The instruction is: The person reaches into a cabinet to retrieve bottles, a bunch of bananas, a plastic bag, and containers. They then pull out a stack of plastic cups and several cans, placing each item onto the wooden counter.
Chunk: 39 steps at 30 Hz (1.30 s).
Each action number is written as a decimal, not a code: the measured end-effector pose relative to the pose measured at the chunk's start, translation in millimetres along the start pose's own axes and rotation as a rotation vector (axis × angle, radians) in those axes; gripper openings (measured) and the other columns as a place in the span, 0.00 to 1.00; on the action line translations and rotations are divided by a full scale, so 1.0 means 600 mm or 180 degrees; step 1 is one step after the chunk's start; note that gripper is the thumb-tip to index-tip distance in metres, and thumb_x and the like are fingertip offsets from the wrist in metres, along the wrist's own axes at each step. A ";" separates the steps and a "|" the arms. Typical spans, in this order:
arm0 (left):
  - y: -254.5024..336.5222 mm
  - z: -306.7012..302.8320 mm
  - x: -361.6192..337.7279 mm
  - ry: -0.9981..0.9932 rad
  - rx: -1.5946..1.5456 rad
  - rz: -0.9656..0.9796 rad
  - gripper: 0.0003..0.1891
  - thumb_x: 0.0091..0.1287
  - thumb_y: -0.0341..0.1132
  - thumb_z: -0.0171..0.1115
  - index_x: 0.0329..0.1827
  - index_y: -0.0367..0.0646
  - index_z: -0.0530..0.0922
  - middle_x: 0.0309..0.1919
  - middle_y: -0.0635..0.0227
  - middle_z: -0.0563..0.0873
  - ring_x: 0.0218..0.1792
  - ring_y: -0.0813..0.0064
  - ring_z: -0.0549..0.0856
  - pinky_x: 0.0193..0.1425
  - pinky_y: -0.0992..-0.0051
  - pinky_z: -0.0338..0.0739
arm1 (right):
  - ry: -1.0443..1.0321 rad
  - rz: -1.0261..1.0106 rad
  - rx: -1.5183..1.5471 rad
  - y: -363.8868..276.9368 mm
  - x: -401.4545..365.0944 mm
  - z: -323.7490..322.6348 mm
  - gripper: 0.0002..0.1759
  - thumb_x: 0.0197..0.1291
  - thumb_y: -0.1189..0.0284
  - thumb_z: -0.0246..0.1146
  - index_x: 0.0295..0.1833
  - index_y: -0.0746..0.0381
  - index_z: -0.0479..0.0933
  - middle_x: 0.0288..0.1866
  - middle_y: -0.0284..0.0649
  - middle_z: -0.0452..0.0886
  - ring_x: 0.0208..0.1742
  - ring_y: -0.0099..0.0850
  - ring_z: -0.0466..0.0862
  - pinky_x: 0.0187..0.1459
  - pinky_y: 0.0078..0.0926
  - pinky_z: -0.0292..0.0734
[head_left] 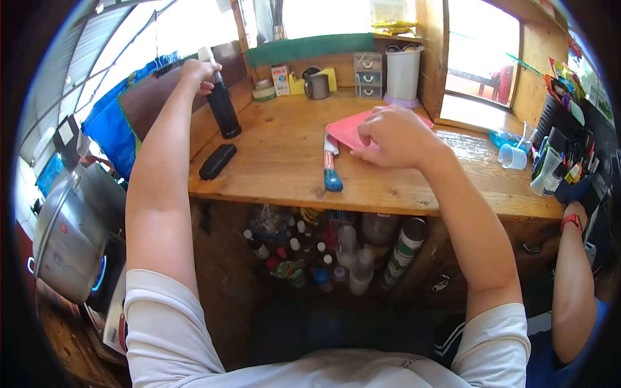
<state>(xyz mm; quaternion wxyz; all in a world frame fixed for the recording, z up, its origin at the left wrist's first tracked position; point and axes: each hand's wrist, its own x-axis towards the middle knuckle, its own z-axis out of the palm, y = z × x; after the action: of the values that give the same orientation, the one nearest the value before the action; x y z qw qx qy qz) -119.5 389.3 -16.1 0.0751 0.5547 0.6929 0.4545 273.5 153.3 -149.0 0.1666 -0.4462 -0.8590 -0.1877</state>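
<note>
Surface: wooden counter [284, 155].
Left hand [197, 70]: fingers wrapped round the neck of the upright dark bottle [223, 110], far left.
Right hand [391, 132]: fingers curled over the pink board [346, 132]; knife [331, 169] just left, handle toward the person.

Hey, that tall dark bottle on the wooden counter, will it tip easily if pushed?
Probably yes: the dark bottle is tall and narrow-based, so a push near the neck, where the left hand holds it, could topple it. It may be glass and fairly heavy, though that's unclear. On its side it would likely roll.
</note>
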 end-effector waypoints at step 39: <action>-0.545 0.360 -0.694 -0.0799 -0.2494 -0.0215 0.16 0.73 0.27 0.69 0.61 0.32 0.81 0.42 0.69 0.88 0.38 0.82 0.86 0.41 0.76 0.88 | 0.0398 0.0286 -0.0431 -0.037 0.003 -0.029 0.21 0.62 0.53 0.65 0.31 0.61 0.85 0.31 0.45 0.87 0.37 0.46 0.87 0.43 0.44 0.81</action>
<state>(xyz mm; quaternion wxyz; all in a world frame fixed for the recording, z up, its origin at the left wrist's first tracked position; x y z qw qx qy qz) -61.6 168.0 -540.2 0.3793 0.5123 0.4708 0.6100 256.0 134.5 -136.9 0.1976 -0.4820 -0.8114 -0.2652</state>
